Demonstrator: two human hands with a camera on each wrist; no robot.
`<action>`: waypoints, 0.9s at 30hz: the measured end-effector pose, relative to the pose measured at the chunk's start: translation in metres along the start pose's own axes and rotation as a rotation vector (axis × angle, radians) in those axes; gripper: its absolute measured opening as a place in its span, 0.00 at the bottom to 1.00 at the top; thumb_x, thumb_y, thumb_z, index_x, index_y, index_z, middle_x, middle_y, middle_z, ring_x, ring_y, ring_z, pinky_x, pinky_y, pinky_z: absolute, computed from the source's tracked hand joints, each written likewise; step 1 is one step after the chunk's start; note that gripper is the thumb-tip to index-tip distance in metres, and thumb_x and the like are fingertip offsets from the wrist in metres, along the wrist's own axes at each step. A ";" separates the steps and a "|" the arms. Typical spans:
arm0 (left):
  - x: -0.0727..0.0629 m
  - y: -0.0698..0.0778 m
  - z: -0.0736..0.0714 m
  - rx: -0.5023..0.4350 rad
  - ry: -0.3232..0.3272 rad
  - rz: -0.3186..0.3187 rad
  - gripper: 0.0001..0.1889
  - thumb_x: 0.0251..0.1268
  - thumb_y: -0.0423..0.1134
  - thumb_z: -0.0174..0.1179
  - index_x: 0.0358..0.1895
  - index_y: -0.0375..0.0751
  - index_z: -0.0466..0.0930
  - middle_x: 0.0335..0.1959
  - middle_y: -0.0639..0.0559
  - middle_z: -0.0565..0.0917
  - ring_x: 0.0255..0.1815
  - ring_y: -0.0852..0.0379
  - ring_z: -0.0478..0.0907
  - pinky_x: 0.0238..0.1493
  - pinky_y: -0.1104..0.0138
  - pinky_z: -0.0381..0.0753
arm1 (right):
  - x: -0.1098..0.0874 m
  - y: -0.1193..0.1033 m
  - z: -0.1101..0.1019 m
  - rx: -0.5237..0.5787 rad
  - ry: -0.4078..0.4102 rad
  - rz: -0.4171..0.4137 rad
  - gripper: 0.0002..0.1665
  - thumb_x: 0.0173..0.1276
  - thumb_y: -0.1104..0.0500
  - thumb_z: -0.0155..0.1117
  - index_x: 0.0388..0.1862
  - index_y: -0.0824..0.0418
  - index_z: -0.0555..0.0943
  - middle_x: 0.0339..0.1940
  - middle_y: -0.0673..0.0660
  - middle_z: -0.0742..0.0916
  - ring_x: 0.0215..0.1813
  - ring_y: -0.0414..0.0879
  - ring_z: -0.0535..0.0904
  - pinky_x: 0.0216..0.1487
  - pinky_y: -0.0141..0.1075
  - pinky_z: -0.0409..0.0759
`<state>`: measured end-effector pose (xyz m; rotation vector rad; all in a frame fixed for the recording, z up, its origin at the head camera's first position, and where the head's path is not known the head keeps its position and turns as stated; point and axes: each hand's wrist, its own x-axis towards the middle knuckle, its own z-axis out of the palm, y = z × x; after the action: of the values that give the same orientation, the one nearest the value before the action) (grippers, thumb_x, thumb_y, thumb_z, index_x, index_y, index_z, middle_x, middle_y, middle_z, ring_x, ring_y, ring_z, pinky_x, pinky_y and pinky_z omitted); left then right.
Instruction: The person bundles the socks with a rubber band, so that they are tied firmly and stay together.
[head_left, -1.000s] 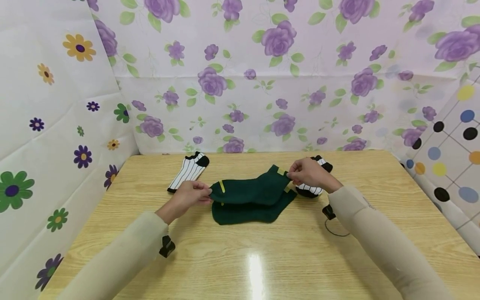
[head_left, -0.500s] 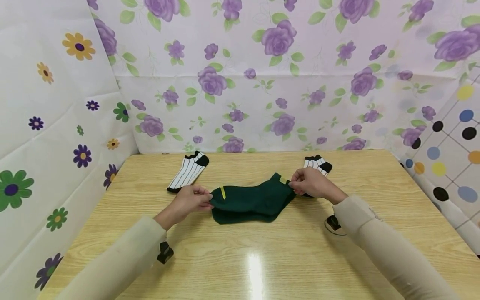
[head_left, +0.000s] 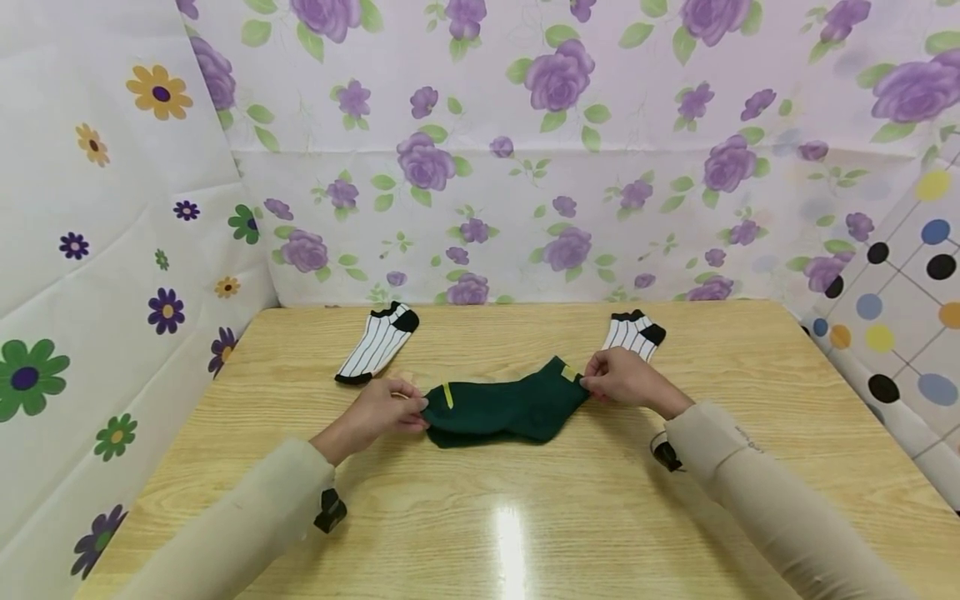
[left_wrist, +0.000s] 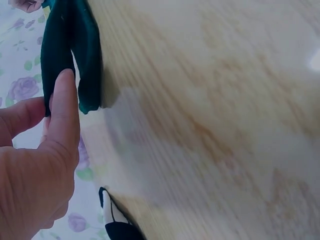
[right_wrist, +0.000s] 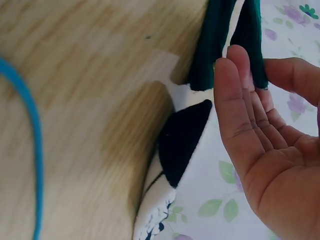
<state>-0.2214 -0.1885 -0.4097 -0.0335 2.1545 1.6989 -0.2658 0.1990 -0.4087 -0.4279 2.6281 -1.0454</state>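
A dark green sock (head_left: 502, 404) with yellow marks stretches between both hands, just over a second green sock (head_left: 480, 439) whose lower edge shows beneath it. My left hand (head_left: 380, 414) pinches the toe end between thumb and fingers. At the cuff end, by the yellow patch, my right hand (head_left: 622, 379) pinches the upper sock. In the left wrist view a gap shows between the held sock (left_wrist: 57, 55) and the lower one (left_wrist: 90, 65). The right wrist view shows the same gap, with the thumb and fingers on the upper sock's edge (right_wrist: 255, 45).
One white sock (head_left: 377, 342) with black stripes lies at the back left of the wooden table (head_left: 420, 533). Another striped sock (head_left: 636, 332) lies behind the right hand, partly hidden by it. Flowered sheets (head_left: 495, 208) stand behind and at the left.
Both hands have come down and slightly toward me with the upper green sock, which now covers most of the lower one. More of the right striped sock's upper part shows.
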 end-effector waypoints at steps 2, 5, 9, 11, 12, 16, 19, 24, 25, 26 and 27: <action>0.001 -0.001 0.001 0.007 -0.009 -0.013 0.09 0.74 0.28 0.56 0.49 0.24 0.74 0.40 0.37 0.83 0.34 0.52 0.86 0.42 0.62 0.88 | 0.001 0.002 0.003 -0.009 0.005 0.008 0.08 0.73 0.61 0.62 0.34 0.65 0.80 0.25 0.57 0.85 0.29 0.50 0.83 0.29 0.36 0.80; 0.001 -0.003 0.002 0.018 -0.022 -0.017 0.07 0.74 0.28 0.56 0.48 0.25 0.74 0.39 0.36 0.84 0.33 0.52 0.86 0.40 0.62 0.88 | 0.003 0.004 0.006 -0.032 0.013 0.015 0.08 0.72 0.62 0.63 0.33 0.65 0.80 0.24 0.55 0.85 0.28 0.47 0.83 0.28 0.34 0.80; 0.002 -0.003 0.004 0.032 -0.023 -0.015 0.07 0.74 0.27 0.56 0.48 0.25 0.74 0.40 0.36 0.85 0.33 0.51 0.86 0.39 0.62 0.88 | 0.005 0.005 0.010 -0.063 0.028 0.038 0.07 0.71 0.63 0.63 0.33 0.65 0.80 0.23 0.54 0.85 0.27 0.45 0.84 0.26 0.33 0.80; 0.002 -0.003 0.005 0.038 -0.019 -0.016 0.08 0.74 0.28 0.56 0.49 0.25 0.73 0.41 0.35 0.85 0.34 0.50 0.86 0.39 0.62 0.88 | 0.006 0.005 0.011 -0.077 0.034 0.049 0.07 0.71 0.63 0.63 0.33 0.65 0.79 0.23 0.54 0.85 0.26 0.44 0.84 0.26 0.33 0.80; 0.002 -0.003 0.005 0.039 -0.015 -0.022 0.08 0.74 0.28 0.56 0.49 0.26 0.73 0.41 0.36 0.85 0.34 0.50 0.86 0.40 0.61 0.88 | 0.006 0.005 0.011 -0.082 0.038 0.058 0.07 0.71 0.63 0.63 0.33 0.65 0.79 0.23 0.54 0.85 0.26 0.44 0.84 0.25 0.33 0.80; 0.002 -0.002 0.005 0.049 -0.016 -0.020 0.09 0.74 0.28 0.56 0.50 0.25 0.73 0.40 0.36 0.85 0.35 0.49 0.87 0.40 0.60 0.88 | 0.007 0.003 0.013 -0.096 0.048 0.076 0.07 0.71 0.63 0.63 0.32 0.65 0.78 0.23 0.55 0.85 0.26 0.45 0.84 0.25 0.33 0.80; 0.003 -0.003 0.005 0.053 -0.013 -0.022 0.08 0.74 0.28 0.56 0.50 0.26 0.74 0.39 0.37 0.85 0.36 0.48 0.87 0.40 0.60 0.88 | 0.008 0.002 0.014 -0.095 0.053 0.081 0.08 0.72 0.64 0.63 0.32 0.65 0.78 0.24 0.55 0.85 0.26 0.45 0.85 0.25 0.33 0.81; 0.008 0.000 0.005 0.060 0.016 -0.032 0.08 0.74 0.28 0.56 0.49 0.26 0.74 0.38 0.37 0.84 0.35 0.50 0.86 0.39 0.63 0.88 | 0.011 0.002 0.013 -0.112 0.058 0.080 0.09 0.72 0.63 0.63 0.30 0.64 0.79 0.22 0.55 0.85 0.24 0.44 0.84 0.25 0.33 0.80; 0.009 0.000 0.005 0.060 0.022 -0.032 0.08 0.74 0.28 0.56 0.49 0.26 0.74 0.38 0.37 0.84 0.34 0.50 0.86 0.39 0.63 0.88 | 0.012 0.002 0.013 -0.121 0.059 0.082 0.10 0.72 0.63 0.64 0.29 0.64 0.80 0.22 0.55 0.85 0.24 0.44 0.83 0.25 0.33 0.80; 0.010 0.001 0.004 0.058 0.032 -0.033 0.07 0.74 0.28 0.56 0.48 0.26 0.75 0.38 0.37 0.84 0.34 0.50 0.86 0.38 0.63 0.88 | 0.013 0.001 0.013 -0.131 0.062 0.081 0.10 0.72 0.62 0.64 0.29 0.64 0.80 0.22 0.55 0.85 0.24 0.44 0.83 0.25 0.33 0.80; 0.010 0.002 0.004 0.059 0.039 -0.032 0.07 0.73 0.28 0.56 0.48 0.26 0.75 0.37 0.37 0.84 0.34 0.51 0.86 0.38 0.63 0.88 | 0.014 0.000 0.013 -0.138 0.064 0.079 0.10 0.72 0.62 0.64 0.29 0.64 0.80 0.22 0.55 0.85 0.24 0.44 0.83 0.25 0.33 0.80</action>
<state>-0.2303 -0.1818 -0.4118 -0.0848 2.2186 1.6294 -0.2739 0.1859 -0.4202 -0.3222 2.7596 -0.8709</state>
